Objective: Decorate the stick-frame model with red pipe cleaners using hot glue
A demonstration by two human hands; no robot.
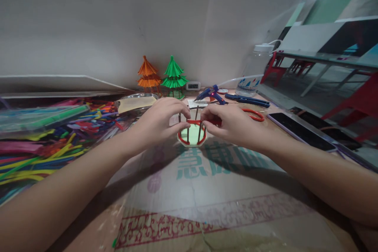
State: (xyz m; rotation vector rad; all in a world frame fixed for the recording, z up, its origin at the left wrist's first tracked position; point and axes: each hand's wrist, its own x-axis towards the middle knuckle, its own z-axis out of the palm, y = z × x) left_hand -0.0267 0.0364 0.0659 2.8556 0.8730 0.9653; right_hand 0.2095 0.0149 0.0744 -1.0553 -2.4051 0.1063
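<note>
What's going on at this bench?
A person is building a small model on a cardboard sheet. The left hand and the right hand both pinch a red strand running around the tops of thin brown posts, which stand upright on a pale green base. An orange tower model and a green tower model stand behind, with a blue glue gun and red scissors to the right. Coloured craft stems are piled on the left.

The stick frame point(193, 134) — a pale green octagonal base rimmed in red, thin dark sticks standing upright — sits just in front of the blue glue gun point(210, 94), its red top strip point(195, 121) pinched from both sides.
</note>
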